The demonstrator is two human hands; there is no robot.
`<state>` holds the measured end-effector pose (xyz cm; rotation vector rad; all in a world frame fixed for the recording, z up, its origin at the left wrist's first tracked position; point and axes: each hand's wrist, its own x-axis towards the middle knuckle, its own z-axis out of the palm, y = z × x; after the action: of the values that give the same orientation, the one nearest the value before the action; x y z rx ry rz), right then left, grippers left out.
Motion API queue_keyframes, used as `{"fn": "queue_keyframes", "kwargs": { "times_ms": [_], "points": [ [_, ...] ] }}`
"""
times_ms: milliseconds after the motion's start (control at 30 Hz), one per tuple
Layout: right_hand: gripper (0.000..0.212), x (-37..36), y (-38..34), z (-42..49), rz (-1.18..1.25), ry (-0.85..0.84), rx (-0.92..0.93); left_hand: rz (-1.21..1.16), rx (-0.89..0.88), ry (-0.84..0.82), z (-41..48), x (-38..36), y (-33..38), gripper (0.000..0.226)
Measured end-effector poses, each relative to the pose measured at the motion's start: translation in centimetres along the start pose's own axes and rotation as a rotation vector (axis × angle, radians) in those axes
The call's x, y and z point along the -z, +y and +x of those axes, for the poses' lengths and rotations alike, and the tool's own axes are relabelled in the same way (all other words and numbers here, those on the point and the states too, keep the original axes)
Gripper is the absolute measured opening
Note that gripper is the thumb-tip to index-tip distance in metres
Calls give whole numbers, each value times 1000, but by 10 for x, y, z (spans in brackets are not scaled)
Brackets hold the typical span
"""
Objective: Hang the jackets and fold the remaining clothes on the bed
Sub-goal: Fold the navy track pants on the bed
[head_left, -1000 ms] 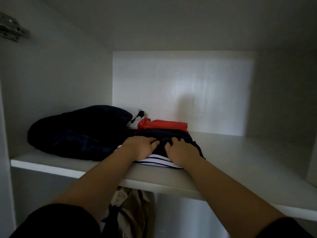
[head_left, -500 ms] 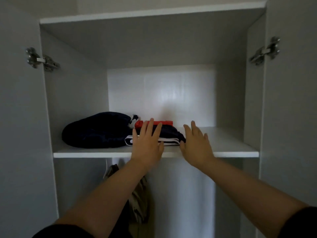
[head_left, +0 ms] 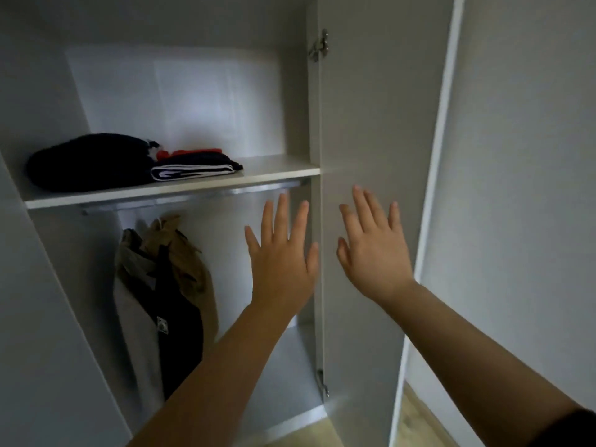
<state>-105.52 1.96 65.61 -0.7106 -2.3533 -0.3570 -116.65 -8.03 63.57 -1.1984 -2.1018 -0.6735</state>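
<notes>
Left hand (head_left: 282, 256): flat and released, fingers spread and pointing up, nothing in its grip; it is in the air in front of the open wardrobe, below the shelf.
Right hand (head_left: 375, 250): also released, palm flat, fingers spread upward, grasping nothing; it is in front of the inner face of the open door (head_left: 380, 150). If it touches the panel, I cannot tell.
Folded clothes (head_left: 196, 166): a low, flat pile on the shelf; at the bottom a white piece with dark stripes and a rounded fold at its left end, a dark piece over it, and a red piece behind. The long axis goes left to right, along the shelf edge.
Dark bundle (head_left: 92, 161): soft navy cloth, rounded and thick, lying touching the left end of the pile.
Shelf (head_left: 277, 171): smooth pale board, bare at its right part.
Rail (head_left: 200, 195): shiny metal bar just under the shelf.
Jackets (head_left: 161, 291): hanging from the rail at the left side, long axis vertical; one tan and wrinkled, one dark with a small light patch, one pale grey.
Hinge (head_left: 320, 46): metal, at the top of the door.
Floor (head_left: 416, 424): light wood, seen at the bottom.
</notes>
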Motion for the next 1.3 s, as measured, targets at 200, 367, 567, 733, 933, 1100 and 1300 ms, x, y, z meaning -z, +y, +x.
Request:
{"fn": "queue_keyframes", "kwargs": {
  "times_ms": [200,367,567,733,933,1100,1300],
  "points": [
    [50,57,82,-117,-40,93,-204,-250,-77,-81,-63,12,123,62],
    [53,100,166,-213,-175,8,-348,-449,-164,-151,-104,13,251,58],
    [53,179,291,-355,-317,-56,-475,-575,-259,-268,-176,12,430,58],
    [55,252,390,-487,-446,-212,-594,-694,-405,-379,-255,25,592,60],
    [57,315,473,-608,-550,-296,-748,-784,-637,-488,-320,32,729,61],
    [60,329,516,-684,-583,-375,-876,-774,-855,-512,-361,6,812,63],
    [64,316,557,-775,-608,-403,-894,-805,-981,-517,-435,-34,875,65]
  ]
}}
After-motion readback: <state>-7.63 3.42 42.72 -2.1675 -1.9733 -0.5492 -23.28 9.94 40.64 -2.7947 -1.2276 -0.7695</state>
